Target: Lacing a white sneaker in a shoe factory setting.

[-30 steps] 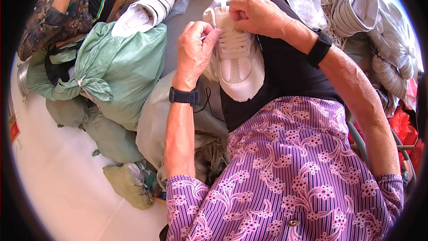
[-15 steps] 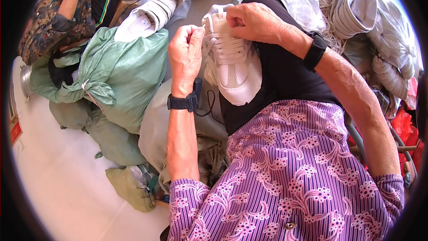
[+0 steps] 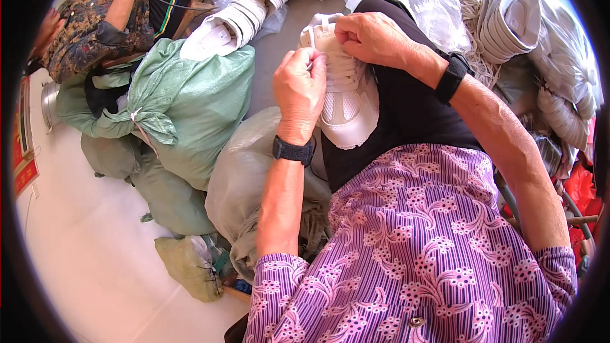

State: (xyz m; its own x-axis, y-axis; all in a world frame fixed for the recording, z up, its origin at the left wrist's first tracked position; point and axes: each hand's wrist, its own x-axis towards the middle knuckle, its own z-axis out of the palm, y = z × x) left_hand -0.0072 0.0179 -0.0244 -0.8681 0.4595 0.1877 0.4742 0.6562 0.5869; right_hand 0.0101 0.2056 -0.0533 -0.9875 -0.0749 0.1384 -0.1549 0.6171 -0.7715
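Green woven sack (image 3: pixel 190 98), tied shut, lies on pale floor (image 3: pixel 82 260). Grey sack (image 3: pixel 244 171) just beside it. Row of white shoes (image 3: pixel 244 16) above the green sack. Another person's patterned sleeve (image 3: pixel 89 32) upper left. Stacked white soles (image 3: pixel 515 25) upper right.

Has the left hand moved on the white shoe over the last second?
Yes. The left hand has slid up along the white shoe, from beside its toe end toward the laces near the right hand, which stays at the shoe's top.

White shoe (image 3: pixel 346 98), green sack (image 3: pixel 197 98)
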